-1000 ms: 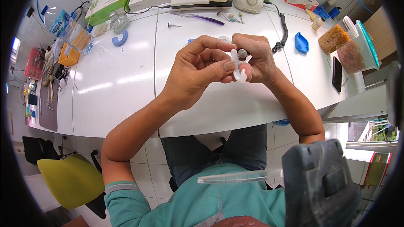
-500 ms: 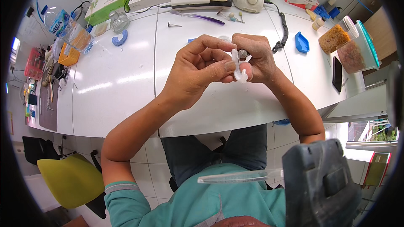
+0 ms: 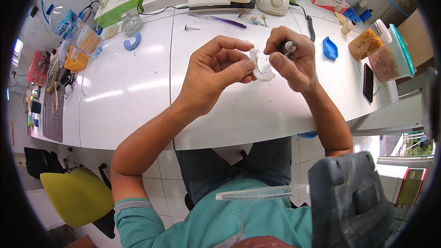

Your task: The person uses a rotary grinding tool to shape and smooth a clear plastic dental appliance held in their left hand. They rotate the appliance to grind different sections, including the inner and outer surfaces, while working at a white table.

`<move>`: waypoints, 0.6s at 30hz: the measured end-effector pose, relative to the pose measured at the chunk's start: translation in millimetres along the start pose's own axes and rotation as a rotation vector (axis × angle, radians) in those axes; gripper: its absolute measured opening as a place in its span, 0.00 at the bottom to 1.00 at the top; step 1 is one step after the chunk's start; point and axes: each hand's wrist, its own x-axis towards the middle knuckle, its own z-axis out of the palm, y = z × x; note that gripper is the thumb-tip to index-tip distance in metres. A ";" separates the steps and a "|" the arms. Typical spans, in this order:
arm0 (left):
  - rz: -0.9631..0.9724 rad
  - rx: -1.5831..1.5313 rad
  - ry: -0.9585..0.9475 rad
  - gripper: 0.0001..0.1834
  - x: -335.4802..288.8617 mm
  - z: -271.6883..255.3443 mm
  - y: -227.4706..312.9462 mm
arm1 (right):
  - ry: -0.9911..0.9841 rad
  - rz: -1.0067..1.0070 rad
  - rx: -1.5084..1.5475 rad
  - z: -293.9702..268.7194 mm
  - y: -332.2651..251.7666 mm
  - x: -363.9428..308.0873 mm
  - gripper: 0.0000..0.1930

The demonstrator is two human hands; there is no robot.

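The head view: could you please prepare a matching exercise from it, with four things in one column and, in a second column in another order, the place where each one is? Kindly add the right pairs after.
Things
1. White piece
2. Metal-tipped tool
3. Phone
4. Plastic bottle

Places
A. In the right hand
B. At the left side of the table, near an orange basket
C. Pinched in the left hand
D. At the table's right side

Pairs: 1-C, 2-A, 3-D, 4-B.

White piece (image 3: 263, 75), black-and-silver handpiece (image 3: 289, 47)
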 end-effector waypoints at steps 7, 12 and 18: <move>0.032 0.100 0.016 0.17 2.2 -0.8 -3.5 | -0.083 0.073 0.004 2.7 -4.7 -1.8 0.08; 0.011 0.122 0.014 0.17 4.3 0.8 -4.3 | -0.105 0.095 -0.028 3.7 -10.3 -2.6 0.06; -0.031 0.090 0.006 0.17 5.5 1.1 -6.9 | -0.122 0.077 -0.038 1.9 -3.2 -5.0 0.08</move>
